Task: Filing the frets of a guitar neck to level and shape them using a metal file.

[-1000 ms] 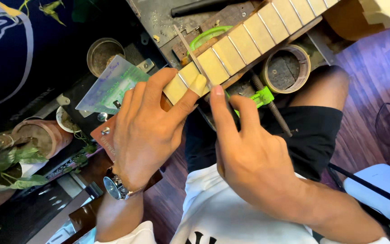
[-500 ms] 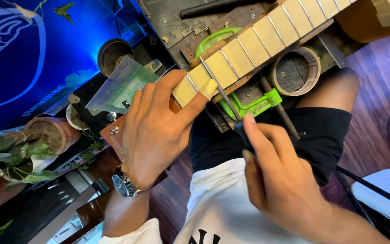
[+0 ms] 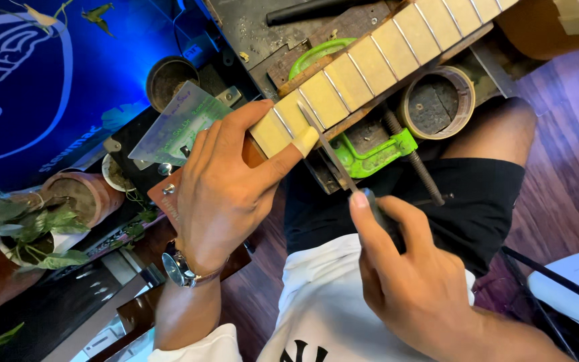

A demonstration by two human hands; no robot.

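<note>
Head view, looking down: the left hand grips the near end of a pale wooden guitar fretboard, thumb pressed on its edge. The right hand is closed around a thin metal file, whose tip rests across a fret. A green clamp sits just below the fretboard.

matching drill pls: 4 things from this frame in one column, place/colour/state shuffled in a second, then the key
Things:
1. file
2. clamp
3. wristwatch
4. tape roll

Descriptions:
A. bright green, under the fretboard
B. on the left hand's wrist
C. thin metal blade, held by the right hand, tip on the fretboard edge
D. round and hollow, lying beside the fretboard

Pairs: 1-C, 2-A, 3-B, 4-D
</note>
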